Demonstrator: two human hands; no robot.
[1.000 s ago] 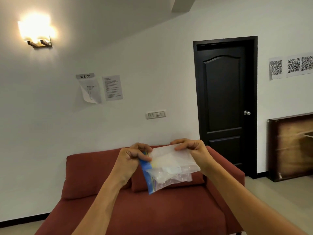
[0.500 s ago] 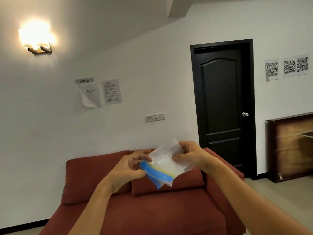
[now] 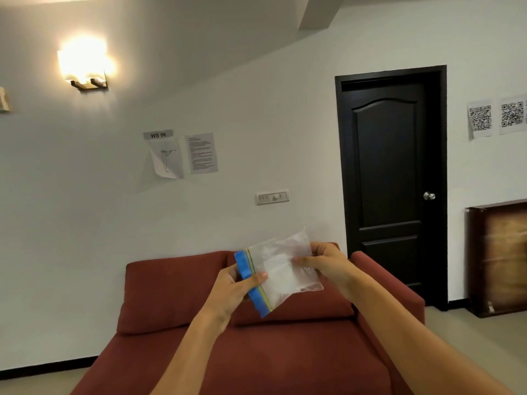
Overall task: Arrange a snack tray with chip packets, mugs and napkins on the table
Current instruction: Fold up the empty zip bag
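I hold a clear plastic zip bag (image 3: 281, 276) with a blue seal strip up in front of me, above the sofa. White folded material shows inside it, too blurred to name. My left hand (image 3: 235, 289) pinches the blue strip at the bag's left edge, thumb on top. My right hand (image 3: 323, 262) grips the bag's right side. No tray, mugs, chip packets or table are in view.
A dark red sofa (image 3: 182, 280) with cushions stands directly ahead against a white wall. A black door (image 3: 389, 178) is shut at the right, with a dark wooden cabinet (image 3: 497, 258) beyond it. Papers and a lit lamp (image 3: 84, 67) hang on the wall.
Both hands have turned the bag so the blue strip now runs down its left side and the bag lies flatter. The view has shifted slightly.
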